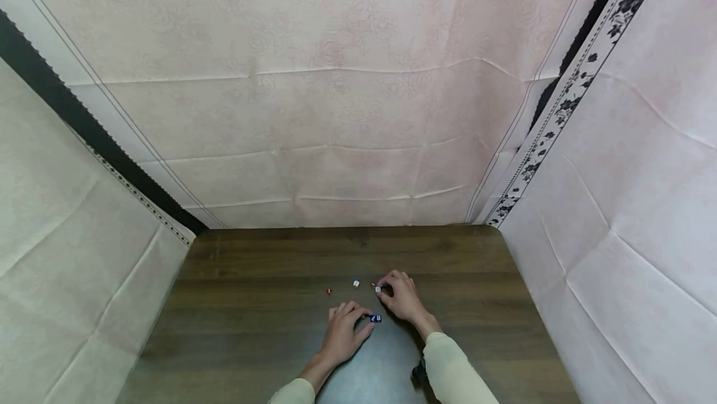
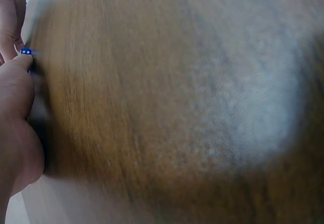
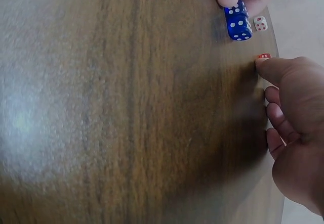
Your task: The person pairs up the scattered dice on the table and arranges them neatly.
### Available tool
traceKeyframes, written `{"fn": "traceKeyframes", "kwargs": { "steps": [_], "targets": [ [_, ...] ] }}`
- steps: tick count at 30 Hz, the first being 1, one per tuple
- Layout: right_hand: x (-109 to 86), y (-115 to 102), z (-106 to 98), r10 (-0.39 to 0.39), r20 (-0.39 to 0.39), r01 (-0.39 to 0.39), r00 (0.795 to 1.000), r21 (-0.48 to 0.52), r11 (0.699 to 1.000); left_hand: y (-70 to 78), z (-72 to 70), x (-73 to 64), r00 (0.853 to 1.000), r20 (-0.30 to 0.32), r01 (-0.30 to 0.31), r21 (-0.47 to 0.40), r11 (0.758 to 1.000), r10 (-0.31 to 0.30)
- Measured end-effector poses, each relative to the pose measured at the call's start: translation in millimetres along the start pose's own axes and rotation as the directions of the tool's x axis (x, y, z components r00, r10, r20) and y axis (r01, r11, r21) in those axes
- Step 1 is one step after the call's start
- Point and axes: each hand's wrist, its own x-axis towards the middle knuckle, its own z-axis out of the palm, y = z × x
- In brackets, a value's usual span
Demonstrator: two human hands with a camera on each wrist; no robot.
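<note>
My left hand (image 1: 343, 332) pinches blue dice (image 1: 376, 318) with white pips between thumb and fingertips, low over the wooden table. From the right wrist view, two blue dice (image 3: 238, 21) are visible end to end at the left thumb. Farther back, my right hand (image 1: 404, 297) pinches a small white die (image 1: 378, 289) between thumb and forefinger. A red die (image 3: 265, 56) shows just past that thumb's tip; whether it is touched I cannot tell. Only part of one blue die (image 2: 26, 51) appears in the left wrist view, beside the left thumb.
A white die (image 1: 356, 283) with red pips lies left of my right hand, and another red die (image 1: 328, 291) farther left. The brown wooden table (image 1: 235, 304) ends at pale cloth hangings (image 1: 347, 142) behind and on both sides. Something dark (image 1: 419, 371) sits by the right sleeve.
</note>
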Motion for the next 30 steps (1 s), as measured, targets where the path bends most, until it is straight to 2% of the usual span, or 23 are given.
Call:
{"fn": "traceKeyframes", "kwargs": {
  "steps": [10, 21, 30],
  "targets": [
    [-6.9, -2.8, -3.5, -0.005, -0.003, 0.005, 1.000, 0.018, 1.000, 0.3, 0.0, 0.1, 1.000, 0.005, 0.004, -0.004, 1.000, -0.004],
    [-14.3, -3.5, -6.4, 0.010, 0.039, -0.012, 0.999, 0.052, 0.999, 0.9, -0.4, 0.0, 1.000, -0.010, -0.007, -0.001, 1.000, 0.007],
    [-24.6, -6.7, -9.1, -0.030, 0.055, 0.027, 0.998, 0.048, 0.998, 0.8, 0.5, 0.0, 1.000, -0.009, -0.002, 0.001, 1.000, 0.003]
  ]
}}
